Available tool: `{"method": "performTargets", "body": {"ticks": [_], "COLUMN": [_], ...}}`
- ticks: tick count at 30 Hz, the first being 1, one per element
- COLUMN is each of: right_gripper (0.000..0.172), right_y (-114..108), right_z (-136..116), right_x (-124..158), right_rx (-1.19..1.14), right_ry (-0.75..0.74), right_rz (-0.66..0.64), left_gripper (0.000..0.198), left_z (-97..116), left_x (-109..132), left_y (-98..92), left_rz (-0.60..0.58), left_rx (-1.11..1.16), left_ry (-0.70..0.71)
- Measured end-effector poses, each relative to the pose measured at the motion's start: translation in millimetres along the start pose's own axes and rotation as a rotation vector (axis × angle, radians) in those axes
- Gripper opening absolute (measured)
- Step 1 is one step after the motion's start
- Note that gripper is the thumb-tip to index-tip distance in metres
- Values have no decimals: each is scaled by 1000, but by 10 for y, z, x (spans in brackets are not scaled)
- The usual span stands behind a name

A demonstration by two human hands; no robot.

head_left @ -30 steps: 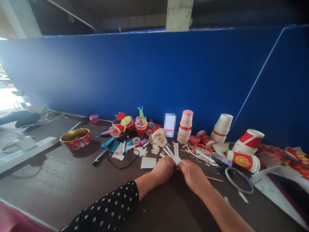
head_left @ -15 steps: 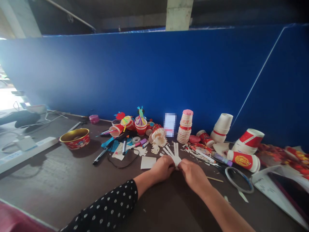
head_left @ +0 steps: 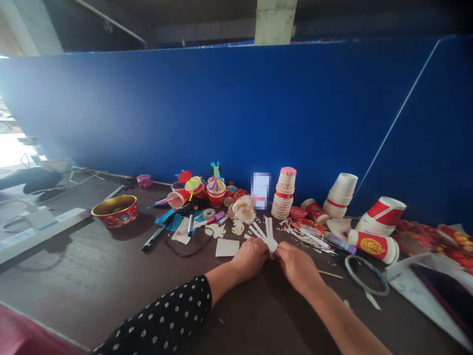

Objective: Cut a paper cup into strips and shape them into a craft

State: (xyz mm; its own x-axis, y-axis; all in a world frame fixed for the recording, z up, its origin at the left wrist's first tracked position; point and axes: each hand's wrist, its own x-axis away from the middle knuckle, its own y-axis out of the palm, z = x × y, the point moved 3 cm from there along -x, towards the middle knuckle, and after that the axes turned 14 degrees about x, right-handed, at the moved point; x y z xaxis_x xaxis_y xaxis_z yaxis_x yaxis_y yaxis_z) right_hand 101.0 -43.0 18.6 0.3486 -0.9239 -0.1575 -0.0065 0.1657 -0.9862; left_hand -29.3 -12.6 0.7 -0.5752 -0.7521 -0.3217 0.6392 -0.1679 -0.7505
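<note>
Between my two hands is a white paper piece (head_left: 271,243) cut into long strips that fan out away from me. My left hand (head_left: 252,257) grips its left side with curled fingers. On the other side my right hand (head_left: 295,262) pinches its near right edge. The fingertips of both hands almost meet and partly hide the paper. Just left of my left hand lies a square white card (head_left: 227,248) on the dark table (head_left: 177,286). White paper scraps (head_left: 303,236) are strewn beyond my right hand.
Stacked paper cups (head_left: 283,197) stand behind the hands, with more cups (head_left: 373,245) tipped over at right. A tape ring (head_left: 365,276) and a thin stick (head_left: 330,274) lie right. Left are markers (head_left: 157,237), a red-gold bowl (head_left: 115,212) and a power strip (head_left: 44,234). A blue partition (head_left: 221,108) closes the back.
Both hands keep their hold on the strip-cut paper in nearly the same place. The whole view has shifted very slightly.
</note>
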Motion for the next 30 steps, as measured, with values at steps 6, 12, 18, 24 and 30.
{"method": "performTargets", "body": {"ticks": [6,12,18,24,30], "right_gripper": [27,26,26,25,22], "right_y": [12,7,-1,10,49], "right_z": [5,3,4,0,87], "right_x": [-9,-15,-11,-18,-20], "right_rx": [0,-21,-39,-28,-133], "right_ry": [11,17,32,34,31], "right_rz": [-4,5,-10,-6,43], "left_gripper": [10,14,14,12,14], "left_z": [-16,-41,-14,-8,-3], "left_x": [-6,-29,-17,-30,-44], "left_y": [14,57,55,48,59], "left_rz": [-6,9,-6,0,-1], "left_rx": [24,12,-52,-59,-77], "left_ry": [39,53,51,9,-3]}}
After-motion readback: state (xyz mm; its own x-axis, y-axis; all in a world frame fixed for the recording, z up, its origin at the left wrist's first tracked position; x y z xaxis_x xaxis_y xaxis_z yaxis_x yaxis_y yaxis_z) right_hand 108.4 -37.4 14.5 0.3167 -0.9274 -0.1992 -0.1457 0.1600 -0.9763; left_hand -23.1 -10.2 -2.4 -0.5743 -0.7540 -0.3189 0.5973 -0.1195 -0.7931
